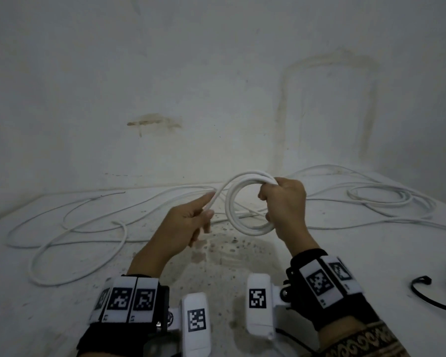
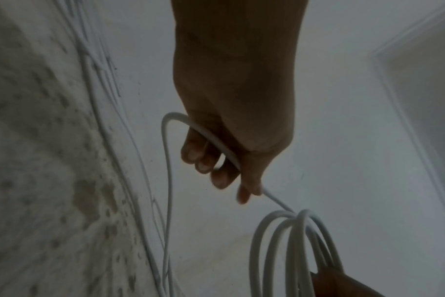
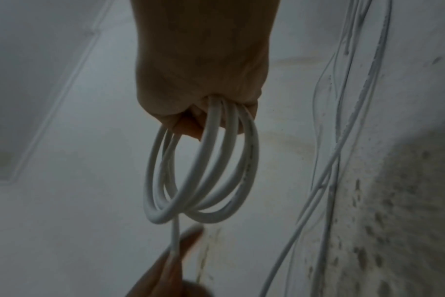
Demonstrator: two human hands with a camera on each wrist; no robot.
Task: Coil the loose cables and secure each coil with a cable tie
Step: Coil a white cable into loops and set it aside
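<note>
white, stained bench [image 1: 242,292] carried everything, with a blotched wall [image 1: 216,73] behind it. loose white cable [image 1: 80,243] sprawled in wide loops over the bench's left side, and more cable loops [image 1: 381,199] lay on the far right, well apart from the hands. coil [image 1: 245,202] of several white turns was held upright above the bench's middle, between the two hands. right hand [image 1: 286,204] had its grip wrapped round the coil's right side, fingers curled over the bundled turns; the right wrist view showed the turns [image 3: 211,160] hanging from that fist. left hand [image 1: 188,222] had a narrow grip on the free strand [image 1: 211,202] leading into the coil, strand passing under the forefinger and through the curled fingers [image 2: 203,160]. from there the strand ran back down to the bench. black cable tie [image 1: 428,295] lay on the bench's near right edge, beside the right wrist, apart from the coil. a further dark item at the frame edge was too cropped to identify.
</note>
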